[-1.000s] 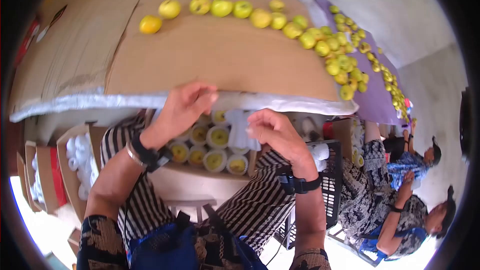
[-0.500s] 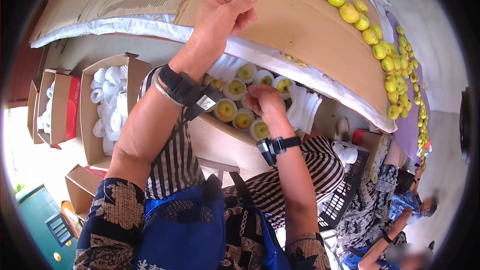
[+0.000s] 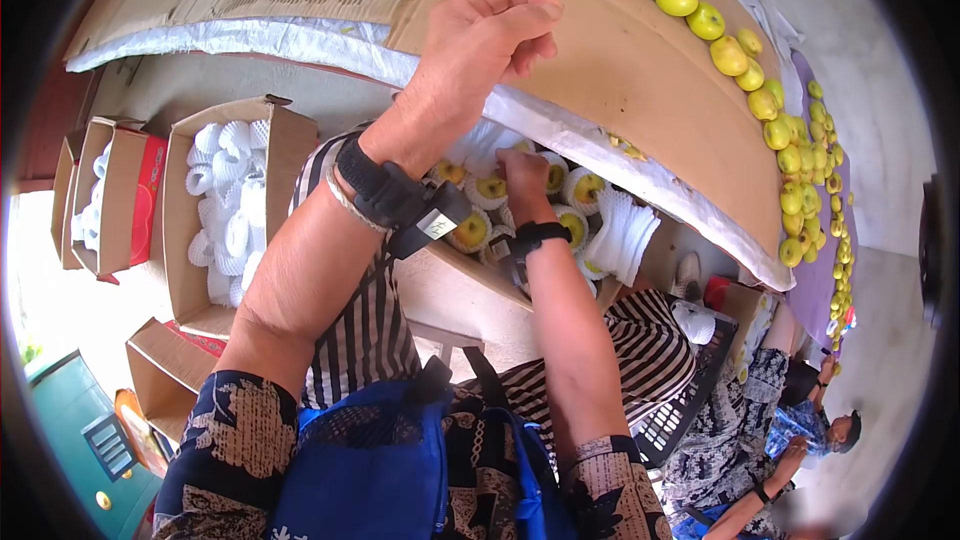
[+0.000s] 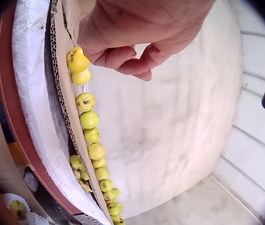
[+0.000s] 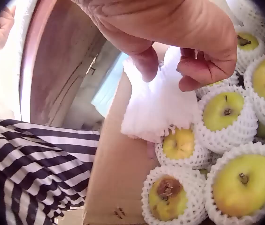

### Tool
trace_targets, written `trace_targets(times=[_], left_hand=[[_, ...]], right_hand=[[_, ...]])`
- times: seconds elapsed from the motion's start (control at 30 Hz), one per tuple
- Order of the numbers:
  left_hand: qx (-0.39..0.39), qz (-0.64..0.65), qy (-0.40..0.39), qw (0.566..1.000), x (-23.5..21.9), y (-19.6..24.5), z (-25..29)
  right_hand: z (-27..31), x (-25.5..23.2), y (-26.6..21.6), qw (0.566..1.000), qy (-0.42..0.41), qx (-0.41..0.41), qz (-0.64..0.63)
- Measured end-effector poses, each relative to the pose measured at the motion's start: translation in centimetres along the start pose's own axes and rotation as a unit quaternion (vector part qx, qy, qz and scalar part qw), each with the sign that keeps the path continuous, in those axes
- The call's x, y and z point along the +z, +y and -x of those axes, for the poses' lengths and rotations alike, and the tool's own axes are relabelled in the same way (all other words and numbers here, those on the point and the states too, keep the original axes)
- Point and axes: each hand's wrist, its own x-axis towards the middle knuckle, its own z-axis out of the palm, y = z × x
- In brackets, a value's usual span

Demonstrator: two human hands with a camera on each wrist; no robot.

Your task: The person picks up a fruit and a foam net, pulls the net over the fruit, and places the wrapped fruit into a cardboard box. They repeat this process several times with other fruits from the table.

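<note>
My left hand (image 3: 490,35) is raised over the table's near edge, fingers loosely bent, nothing in them; the left wrist view shows the same hand (image 4: 144,37) above the cardboard edge. My right hand (image 3: 525,180) reaches into the far left part of an open carton of apples. In the right wrist view, the right hand's (image 5: 170,37) thumb and fingers pinch a white foam net sleeve (image 5: 156,110) at the carton wall (image 5: 106,173). Beside it sit apples (image 5: 224,110) in foam nets, one with a brown rotten patch (image 5: 167,187).
A line of bare yellow-green apples (image 3: 730,55) runs along the cardboard-covered table (image 3: 620,70). More foam sleeves (image 3: 625,235) lie at the carton's right side. Another carton (image 3: 285,150) of foam nets stands left. A black crate (image 3: 690,380) and seated people are at right.
My left hand has risen from above the carton to over the table. My right hand has moved from the carton's right side to its left part and now holds a foam sleeve there.
</note>
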Motion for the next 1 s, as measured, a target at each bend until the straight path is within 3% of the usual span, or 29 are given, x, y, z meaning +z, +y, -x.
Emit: trace_targets(times=[0.1, 0.2, 0.3, 0.4, 0.5, 0.6, 0.7, 0.8, 0.83, 0.93, 0.97, 1.0], left_hand=[[-0.004, -0.001, -0.004, 1.000, 0.2, -0.1, 0.1], [-0.006, -0.017, -0.016, 1.000, 0.6, -0.3, 0.4], [-0.004, -0.062, -0.065, 0.996, 0.7, -0.4, 0.8], [-0.008, -0.112, -0.127, 0.986, 0.7, -0.7, 0.9], [-0.082, -0.158, -0.208, 0.962, 0.8, -0.7, 1.3], [-0.116, -0.194, -0.286, 0.931, 0.7, -1.4, 1.4], [-0.135, -0.308, -0.331, 0.882, 0.7, -1.3, 1.4], [-0.175, -0.442, -0.371, 0.798, 1.4, -0.7, 2.3], [-0.165, -0.436, -0.403, 0.788, 1.3, -1.1, 2.4], [-0.113, -0.391, -0.426, 0.808, 1.9, -1.3, 3.2], [-0.120, -0.326, -0.430, 0.833, 2.2, -1.5, 3.1], [-0.107, -0.194, -0.395, 0.892, 3.3, -2.1, 3.7]], right_hand=[[2.4, -2.9, -1.1, 0.992, -0.066, 0.054, -0.097], [3.0, -4.8, -1.0, 0.974, -0.084, 0.165, -0.131], [4.5, -6.3, -1.6, 0.951, -0.090, 0.211, -0.208], [6.2, -7.8, -3.3, 0.963, -0.086, 0.183, -0.176], [7.1, -8.8, -4.3, 0.968, -0.086, 0.154, -0.178], [8.6, -11.8, -5.8, 0.959, -0.200, 0.139, -0.144], [11.7, -14.5, -8.0, 0.960, -0.241, 0.080, -0.118], [15.1, -16.2, -11.4, 0.967, -0.221, 0.036, -0.123], [15.4, -16.8, -11.9, 0.965, -0.228, 0.015, -0.128], [16.8, -18.4, -13.6, 0.964, -0.225, -0.031, -0.136], [17.0, -18.5, -13.9, 0.969, -0.217, -0.050, -0.110], [17.2, -18.7, -14.4, 0.969, -0.221, -0.068, -0.090]])
